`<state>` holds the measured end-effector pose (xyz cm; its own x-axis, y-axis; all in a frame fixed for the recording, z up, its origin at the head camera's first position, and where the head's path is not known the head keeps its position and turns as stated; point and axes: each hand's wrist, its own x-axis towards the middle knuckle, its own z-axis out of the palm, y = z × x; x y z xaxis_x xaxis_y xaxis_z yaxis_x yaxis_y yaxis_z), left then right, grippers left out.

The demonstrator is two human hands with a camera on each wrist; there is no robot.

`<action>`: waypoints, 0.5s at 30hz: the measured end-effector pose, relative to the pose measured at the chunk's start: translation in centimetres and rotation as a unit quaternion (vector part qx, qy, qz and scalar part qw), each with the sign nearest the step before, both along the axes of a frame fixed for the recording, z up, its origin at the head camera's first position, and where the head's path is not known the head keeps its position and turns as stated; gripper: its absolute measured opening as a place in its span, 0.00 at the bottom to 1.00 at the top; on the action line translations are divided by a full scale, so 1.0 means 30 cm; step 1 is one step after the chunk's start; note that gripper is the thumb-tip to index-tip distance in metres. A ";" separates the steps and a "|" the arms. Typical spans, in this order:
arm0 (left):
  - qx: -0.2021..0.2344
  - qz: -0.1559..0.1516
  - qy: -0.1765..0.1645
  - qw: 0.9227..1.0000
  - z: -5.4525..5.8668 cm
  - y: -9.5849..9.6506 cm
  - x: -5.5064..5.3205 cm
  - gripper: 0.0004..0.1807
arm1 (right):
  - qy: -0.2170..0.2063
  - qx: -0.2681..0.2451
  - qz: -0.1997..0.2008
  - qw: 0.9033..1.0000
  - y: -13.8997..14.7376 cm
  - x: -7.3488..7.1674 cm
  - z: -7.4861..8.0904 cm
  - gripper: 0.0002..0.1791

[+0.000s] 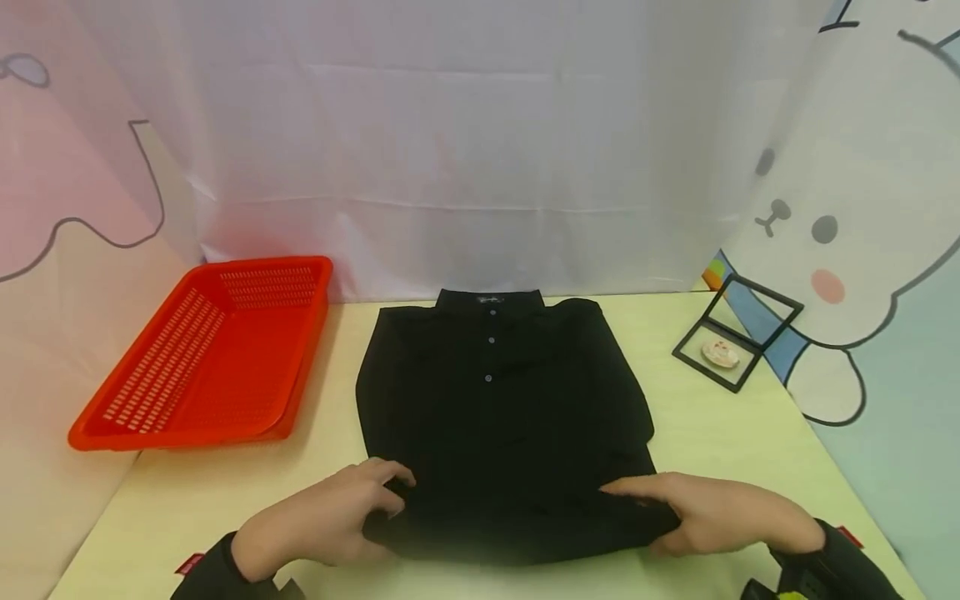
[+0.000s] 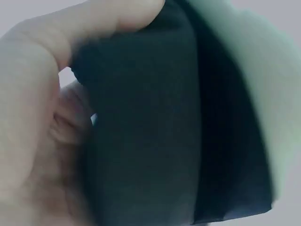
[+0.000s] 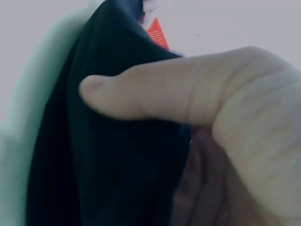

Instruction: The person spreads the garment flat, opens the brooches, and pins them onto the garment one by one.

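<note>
A black buttoned shirt (image 1: 498, 425) with a collar lies on the table, its collar at the far side and its sleeves out of sight. At its near left corner my left hand (image 1: 330, 515) grips the lower edge. In the left wrist view, dark cloth (image 2: 146, 127) runs between the thumb and the curled fingers. My right hand (image 1: 712, 510) holds the near right corner. The right wrist view has its thumb (image 3: 141, 94) pressed over the cloth (image 3: 131, 155), with the other fingers behind it. The shirt's near edge is raised and blurred.
A red plastic basket (image 1: 303, 379) stands at the table's left. Toward the back right lies a small black-framed case (image 1: 738, 387), opened out, with a pale oval thing (image 1: 720, 353) in it. A white curtain (image 1: 465, 150) hangs behind the pale yellow table (image 1: 705, 442).
</note>
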<state>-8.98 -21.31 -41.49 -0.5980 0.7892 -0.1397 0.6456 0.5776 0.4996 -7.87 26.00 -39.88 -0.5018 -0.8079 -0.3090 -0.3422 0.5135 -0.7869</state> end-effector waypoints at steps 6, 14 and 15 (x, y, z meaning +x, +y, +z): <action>-0.046 0.077 -0.031 0.995 -0.062 0.056 -0.022 0.47 | -0.072 -0.020 -0.079 0.994 -0.077 -0.040 -0.085 0.36; 0.087 0.092 -0.068 0.990 -0.092 0.159 -0.058 0.41 | -0.015 -0.068 -0.171 0.983 -0.180 -0.044 -0.098 0.21; 0.099 0.085 -0.072 0.989 -0.089 0.164 -0.059 0.36 | -0.015 -0.090 -0.162 0.983 -0.179 -0.044 -0.098 0.17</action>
